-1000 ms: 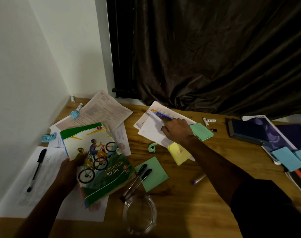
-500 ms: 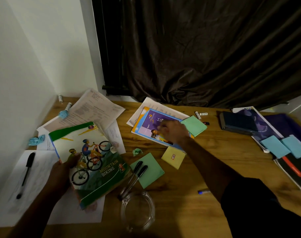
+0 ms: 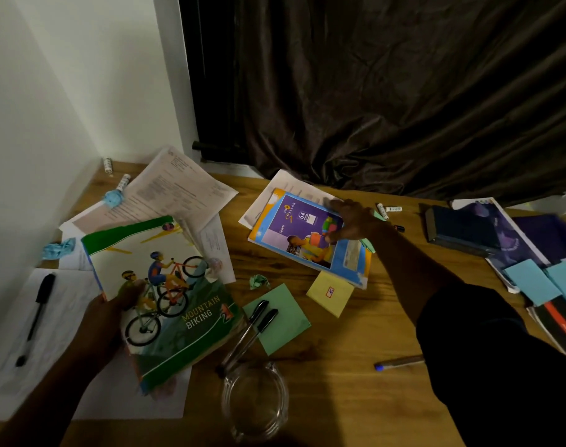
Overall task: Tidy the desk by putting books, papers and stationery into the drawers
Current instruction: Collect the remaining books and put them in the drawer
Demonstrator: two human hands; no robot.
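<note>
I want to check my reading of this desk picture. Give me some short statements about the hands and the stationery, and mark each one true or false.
1. The left hand holds the Mountain Biking book. True.
2. The right hand rests on the purple notebook. True.
3. The two black pens stand inside the glass holder. False: they lie across the green note pad, beside the glass.
4. The yellow note pad lies on top of the notebook. False: it lies on the desk at the notebook's near edge.
5. Another black pen lies on white paper at the left. True.
</note>
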